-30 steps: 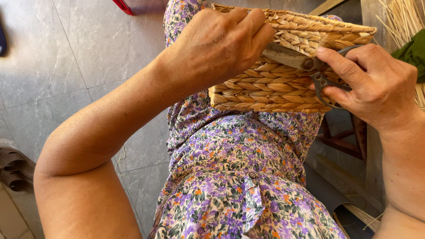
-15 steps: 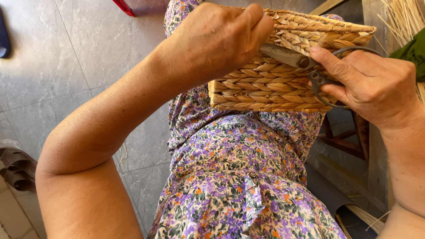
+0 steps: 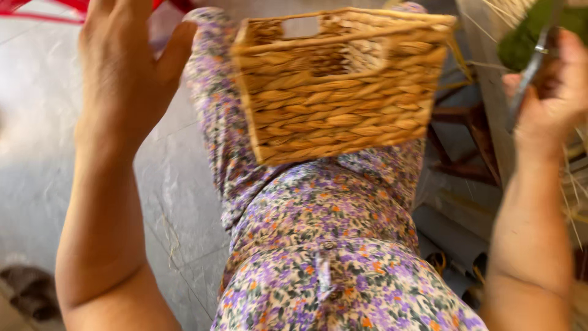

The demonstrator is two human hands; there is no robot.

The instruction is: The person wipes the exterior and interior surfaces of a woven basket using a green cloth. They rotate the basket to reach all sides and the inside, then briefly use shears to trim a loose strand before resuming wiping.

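A rectangular woven straw basket (image 3: 343,92) rests on my lap, over a purple floral dress (image 3: 331,245), its open top and a cut-out handle slot facing away from me. My left hand (image 3: 125,67) is lifted off to the basket's left, fingers apart, holding nothing. My right hand (image 3: 551,92) is raised at the right edge, away from the basket, closed around metal scissors (image 3: 530,73) that point upward.
Grey tiled floor (image 3: 49,159) lies to my left, with a red plastic object (image 3: 55,6) at the top left corner. Loose straw strands (image 3: 576,202) and a green bundle (image 3: 533,30) are at the right. A dark wooden frame (image 3: 459,159) stands behind the basket.
Both hands have come off the basket: the left one lifted away to the left and opened, the right one pulled back to the right with the scissors. The basket now sits free on my lap.
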